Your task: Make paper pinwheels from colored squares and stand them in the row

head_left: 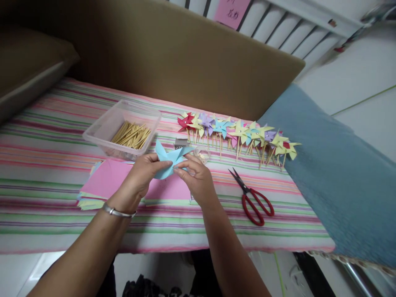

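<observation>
A light blue paper pinwheel [171, 159], partly folded, is held above the striped cloth by both hands. My left hand [144, 173] pinches its left side, fingers closed on the paper; a metal bangle circles that wrist. My right hand [196, 177] grips the right side with fingertips pressed on a folded point. Just under the hands lies a stack of coloured paper squares [107, 181], pink on top. A clear plastic tub [107, 128] holding wooden sticks [131, 135] stands behind my left hand.
A row of finished paper pinwheels on sticks [238, 134] lies at the back right of the striped cloth [46, 148]. Red-handled scissors [253, 200] lie right of my right hand. A brown board [185, 62] stands behind, a blue cloth [334, 165] covers the right.
</observation>
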Motion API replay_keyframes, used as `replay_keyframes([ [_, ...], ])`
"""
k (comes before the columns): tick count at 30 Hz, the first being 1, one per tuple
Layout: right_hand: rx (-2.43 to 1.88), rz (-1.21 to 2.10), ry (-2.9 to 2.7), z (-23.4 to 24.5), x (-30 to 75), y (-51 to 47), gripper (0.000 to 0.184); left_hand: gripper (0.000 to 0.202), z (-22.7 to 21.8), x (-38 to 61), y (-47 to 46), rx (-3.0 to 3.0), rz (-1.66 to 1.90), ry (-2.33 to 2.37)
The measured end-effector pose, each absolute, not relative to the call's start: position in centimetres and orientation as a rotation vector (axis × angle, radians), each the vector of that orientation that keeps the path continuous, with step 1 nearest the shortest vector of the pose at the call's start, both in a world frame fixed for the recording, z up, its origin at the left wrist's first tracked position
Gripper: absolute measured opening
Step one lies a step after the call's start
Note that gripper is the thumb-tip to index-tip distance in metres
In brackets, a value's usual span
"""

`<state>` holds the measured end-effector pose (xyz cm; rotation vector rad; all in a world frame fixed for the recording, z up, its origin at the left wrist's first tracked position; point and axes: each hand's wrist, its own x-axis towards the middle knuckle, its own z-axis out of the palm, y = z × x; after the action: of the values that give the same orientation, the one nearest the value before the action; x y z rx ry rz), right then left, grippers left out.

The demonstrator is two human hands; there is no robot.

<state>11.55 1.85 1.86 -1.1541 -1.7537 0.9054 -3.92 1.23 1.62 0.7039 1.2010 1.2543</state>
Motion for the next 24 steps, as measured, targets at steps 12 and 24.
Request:
replay_keyframes([
  [12,-1.149,0.662,-1.824,1.71,11.22,1.76,0.008,0.019,1.29,-3.61,1.31,0.735,1.223,1.195],
  [24,-1.221,0.636,-1.773,1.68,10.89,1.68,0.011,0.018,1.51,-3.39,1.06,0.716,1.195,1.209],
])
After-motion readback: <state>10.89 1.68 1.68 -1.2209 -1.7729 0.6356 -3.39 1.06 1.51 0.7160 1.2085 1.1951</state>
